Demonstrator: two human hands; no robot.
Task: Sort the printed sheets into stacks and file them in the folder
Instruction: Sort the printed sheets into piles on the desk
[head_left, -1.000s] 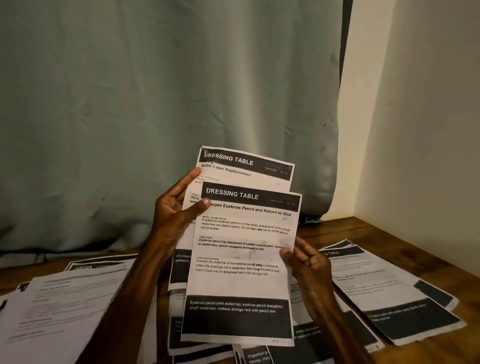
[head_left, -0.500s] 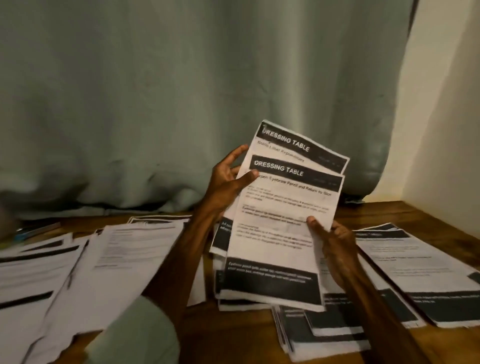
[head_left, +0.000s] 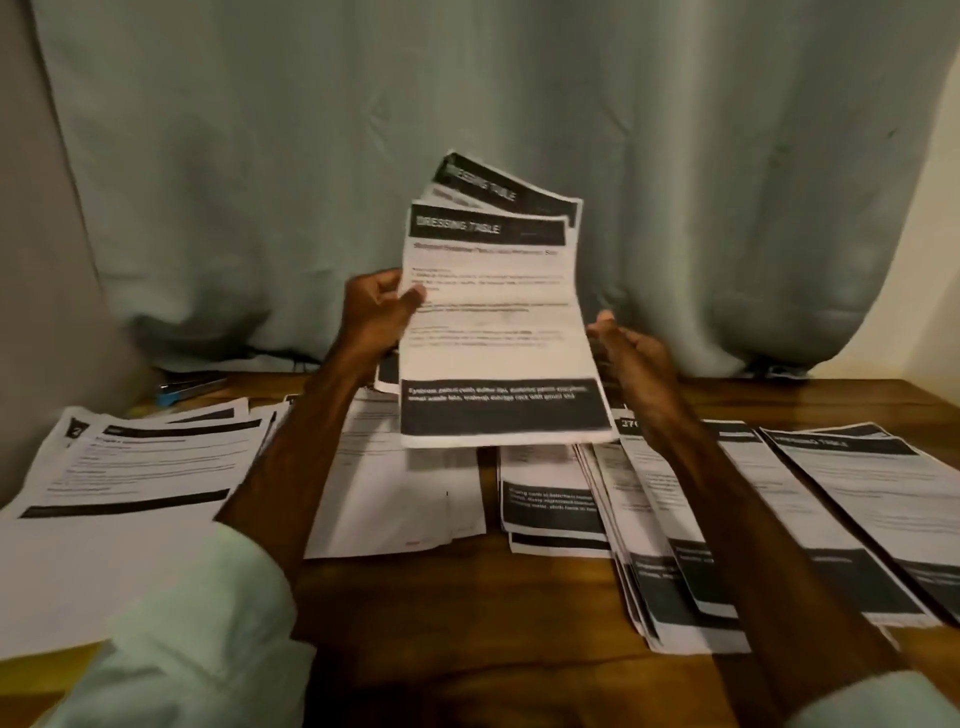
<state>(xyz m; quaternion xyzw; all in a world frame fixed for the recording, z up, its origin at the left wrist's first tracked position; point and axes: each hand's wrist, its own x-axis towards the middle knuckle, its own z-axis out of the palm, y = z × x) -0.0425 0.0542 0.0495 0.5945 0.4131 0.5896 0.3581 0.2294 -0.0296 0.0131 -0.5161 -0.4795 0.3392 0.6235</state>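
I see the left hand (head_left: 376, 312) pinching the left edge of the printed sheets (head_left: 493, 322), up above the wooden table (head_left: 467, 613). The right hand (head_left: 631, 353) is open, fingers straight, just beside their right edge. Paper stacks (head_left: 857, 499) lie below.

Blur makes the front sheet (head_left: 493, 322) unreadable below its heading; it hides most of the rear sheet (head_left: 519, 196).

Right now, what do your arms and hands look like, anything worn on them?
The left hand and right hand are bare: no gloves, and no watch or ring visible, though the frame is blurred. The left sleeve and right sleeve are pale mint green, leaving the forearms uncovered.
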